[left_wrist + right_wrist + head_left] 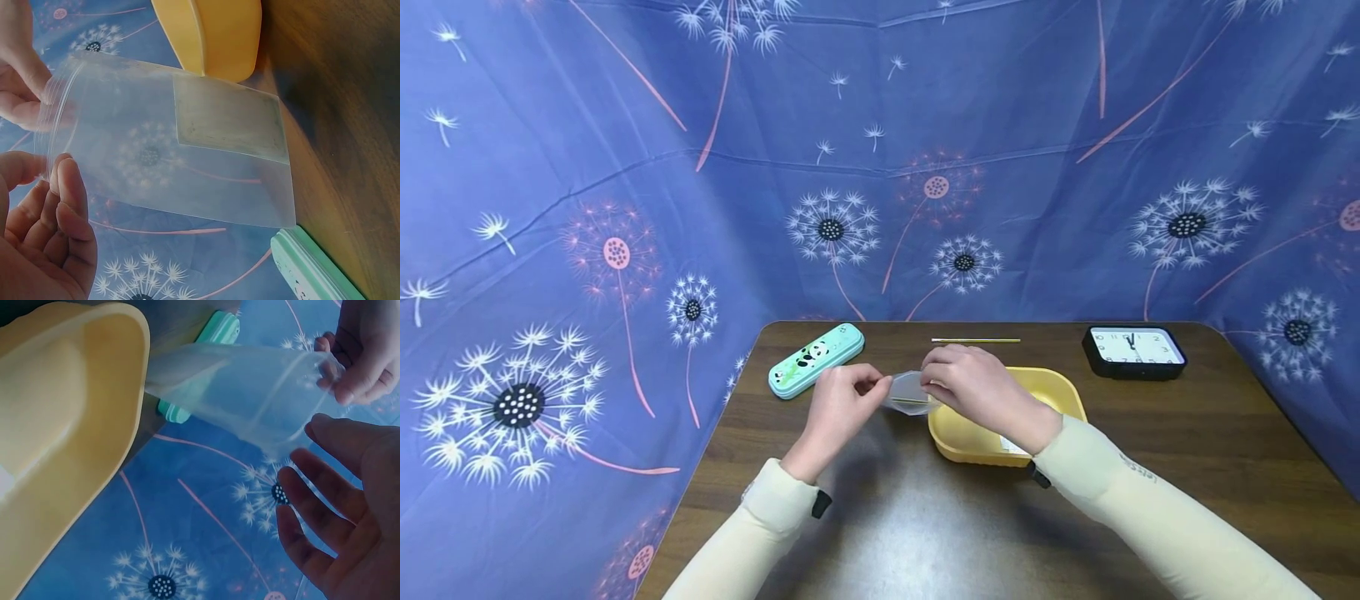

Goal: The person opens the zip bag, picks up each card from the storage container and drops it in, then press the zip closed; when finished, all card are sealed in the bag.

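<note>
A clear plastic zip bag (910, 392) is held up between both hands, its bottom pointing away from the body. My left hand (848, 400) pinches the mouth edge between thumb and fingers. At the other side of the mouth, the thumb and fingertips of my right hand (973, 385) grip the edge, with the remaining fingers loosely spread in the right wrist view. The left wrist view shows a greyish rectangular patch (231, 119) on the bag near its bottom corner. Ridged zip lines (61, 119) run along the mouth.
Beneath the right forearm stands a yellow basin (958, 442) with something white (1011, 446) inside. A mint panda pencil case (816, 360) lies at the back left of the wooden table (880, 525). Farther back are a pencil (976, 340) and a black-framed clock (1135, 352).
</note>
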